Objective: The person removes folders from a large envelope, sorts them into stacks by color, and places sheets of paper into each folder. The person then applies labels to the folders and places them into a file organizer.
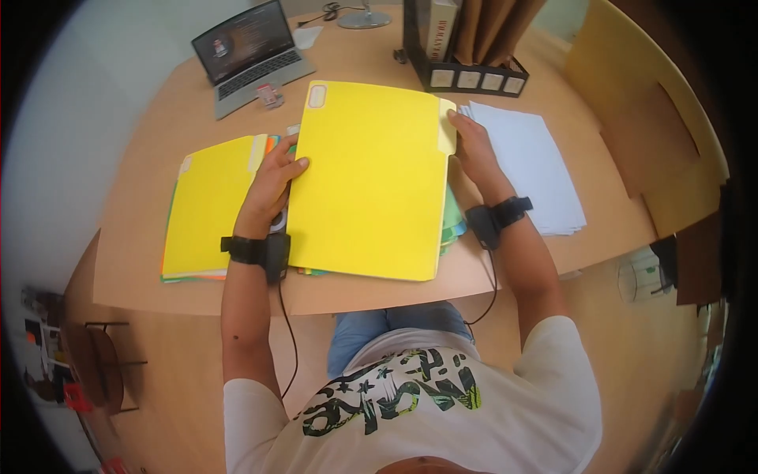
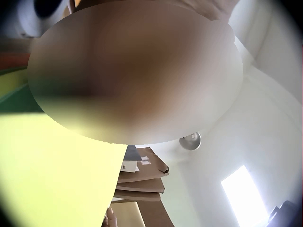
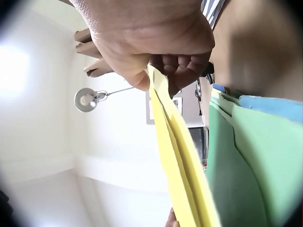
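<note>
A yellow folder (image 1: 367,182) is held up above the table between both hands. My left hand (image 1: 272,178) grips its left edge, thumb on the front. The right hand (image 1: 478,150) pinches the upper right edge by the cream tab; in the right wrist view that hand (image 3: 156,38) has thumb and fingers on either side of the folder (image 3: 182,165). Green and blue folders (image 3: 241,156) lie beneath it. To the left rests another pile topped by a yellow folder (image 1: 213,205). A blurred shape covers much of the left wrist view, beside the yellow folder (image 2: 57,165).
A stack of white paper (image 1: 533,170) lies to the right. Behind stand an open laptop (image 1: 253,59), a black organizer (image 1: 478,79) with a book and brown folders, and a lamp base (image 1: 363,19). A small red-and-white item (image 1: 270,96) sits by the laptop. Cables hang from both wrists.
</note>
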Available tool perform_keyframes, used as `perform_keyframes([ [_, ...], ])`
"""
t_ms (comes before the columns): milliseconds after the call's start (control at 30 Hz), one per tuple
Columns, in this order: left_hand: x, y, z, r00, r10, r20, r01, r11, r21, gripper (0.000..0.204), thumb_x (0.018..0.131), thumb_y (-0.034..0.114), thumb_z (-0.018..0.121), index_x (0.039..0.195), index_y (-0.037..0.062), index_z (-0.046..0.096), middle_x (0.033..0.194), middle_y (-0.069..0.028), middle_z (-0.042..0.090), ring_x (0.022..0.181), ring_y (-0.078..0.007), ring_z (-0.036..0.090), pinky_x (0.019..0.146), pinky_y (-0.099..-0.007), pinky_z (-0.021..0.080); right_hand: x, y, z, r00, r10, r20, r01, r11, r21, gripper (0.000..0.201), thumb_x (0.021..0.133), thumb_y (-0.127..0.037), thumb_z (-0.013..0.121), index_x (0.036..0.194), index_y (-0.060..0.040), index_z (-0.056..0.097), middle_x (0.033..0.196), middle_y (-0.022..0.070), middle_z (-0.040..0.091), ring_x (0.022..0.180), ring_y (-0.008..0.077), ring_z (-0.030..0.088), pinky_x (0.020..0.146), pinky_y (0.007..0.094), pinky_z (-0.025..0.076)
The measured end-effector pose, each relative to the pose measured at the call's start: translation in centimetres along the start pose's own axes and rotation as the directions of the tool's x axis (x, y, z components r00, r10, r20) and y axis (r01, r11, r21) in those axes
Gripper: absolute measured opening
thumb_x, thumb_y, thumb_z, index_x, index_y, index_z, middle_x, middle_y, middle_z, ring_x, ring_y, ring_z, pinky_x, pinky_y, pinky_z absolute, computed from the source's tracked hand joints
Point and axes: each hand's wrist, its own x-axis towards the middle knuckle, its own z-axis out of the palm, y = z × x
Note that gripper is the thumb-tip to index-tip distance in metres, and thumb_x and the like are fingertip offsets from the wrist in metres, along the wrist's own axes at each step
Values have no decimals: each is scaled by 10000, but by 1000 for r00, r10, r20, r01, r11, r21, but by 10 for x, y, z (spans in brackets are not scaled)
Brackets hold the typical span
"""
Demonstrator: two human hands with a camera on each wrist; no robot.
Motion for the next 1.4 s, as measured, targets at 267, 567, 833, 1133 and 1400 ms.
perform_keyframes([
  [267, -23, 75, -76, 964, 181, -194, -185, 983, -4, 467, 907, 18, 507, 1346, -56, 366, 1228, -177, 552, 1057, -225, 605, 901, -313, 516, -13, 1, 21, 936, 82, 344, 96, 877, -470, 543, 964, -450, 470, 1064, 60, 628, 899, 105, 651, 816, 178, 616, 760, 287, 494],
  [567, -114, 101, -203, 888, -4, -460, 216, 887, 409, 467, 905, 31, 462, 1362, -35, 392, 1227, -179, 552, 1032, -234, 595, 886, -314, 485, -13, 2, 21, 914, 37, 405, 234, 766, -599, 492, 938, -415, 530, 966, 62, 647, 798, 73, 616, 759, 139, 547, 702, 276, 437],
  [833, -122, 69, -249, 732, 83, -677, 457, 676, 577, 431, 873, 82, 493, 1294, -3, 506, 1074, -168, 642, 919, -232, 633, 815, -317, 494, -17, -1, 24, 919, 27, 393, 225, 782, -581, 420, 923, -366, 576, 979, 43, 655, 779, 46, 621, 729, 114, 542, 664, 270, 442],
  [1133, -114, 5, -303, 716, 404, -569, 521, 233, 821, 401, 868, 229, 527, 1208, 21, 576, 1020, -305, 609, 906, -400, 616, 792, -437, 493, -13, 4, 18, 898, 53, 438, 258, 742, -619, 335, 914, -288, 599, 1066, 7, 646, 973, 98, 664, 885, 159, 610, 796, 297, 477],
  [1400, -64, 38, -177, 660, 746, -88, 250, -108, 962, 383, 901, 264, 601, 1214, 47, 559, 1105, -197, 595, 1080, -338, 553, 942, -403, 429, -8, 9, 16, 890, -26, 454, 335, 714, -615, 303, 877, -286, 625, 1034, -31, 671, 913, 122, 677, 824, 218, 629, 760, 331, 497],
])
